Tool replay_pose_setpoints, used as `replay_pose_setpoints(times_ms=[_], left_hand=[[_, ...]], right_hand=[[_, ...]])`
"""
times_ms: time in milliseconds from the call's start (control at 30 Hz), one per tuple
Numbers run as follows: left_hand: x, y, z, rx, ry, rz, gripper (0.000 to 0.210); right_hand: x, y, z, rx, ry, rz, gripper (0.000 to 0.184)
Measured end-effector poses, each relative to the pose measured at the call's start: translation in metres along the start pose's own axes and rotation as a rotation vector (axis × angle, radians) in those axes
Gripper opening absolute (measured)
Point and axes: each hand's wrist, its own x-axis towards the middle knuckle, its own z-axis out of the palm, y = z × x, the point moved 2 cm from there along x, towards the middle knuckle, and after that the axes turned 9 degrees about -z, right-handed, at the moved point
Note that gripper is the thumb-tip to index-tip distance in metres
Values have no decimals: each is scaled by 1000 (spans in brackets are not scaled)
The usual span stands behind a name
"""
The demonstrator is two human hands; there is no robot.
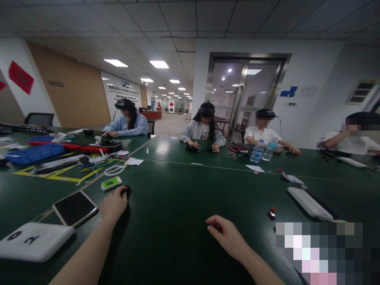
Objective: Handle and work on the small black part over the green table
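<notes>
the room is lit evenly from recessed ceiling panels (116, 63), yet the dark green bench (178, 190) reads dim, with a pale glare patch near its far middle. soft shadows lie beside the forearms. wide-angle distortion bends walls and ceiling at the edges; the lower right corner is pixelated, fine detail soft.

**Desk surface, contents**

Dark green desk (178, 198) in front of me. Near left: white box (34, 240), phone (75, 208) face up beside it, small green-and-white device (111, 183), white cable coil (114, 170). Far left: blue tray (34, 153) by yellow tape marks (59, 176). Across: two water bottles (263, 150), paper slip (254, 168). Right: long white bar (310, 203), small red-capped part (271, 213).
</notes>
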Motion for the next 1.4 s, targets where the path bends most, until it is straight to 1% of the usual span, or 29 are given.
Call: replay_pose_setpoints(times_ms=[133,633,800,1000,1200,1400], left_hand=[[-1,1,0,6,-1,17,43],[-3,3,-4,-25,-39,-25,44],[-3,3,-3,-30,-12,-35,44],[2,1,3,-50,8,-81,50],[3,1,4,-54,16,-69,48],[2,1,4,-41,30,-63,48]], right_hand=[[-1,1,0,19,-10,-9,21],[-1,-2,0,13,-24,-23,20],[-1,-1,0,-16,-50,-17,20],[-1,0,0,3,-63,-16,20],[1,6,1,-3,-67,-16,21],[0,2,0,-13,-68,-15,20]])
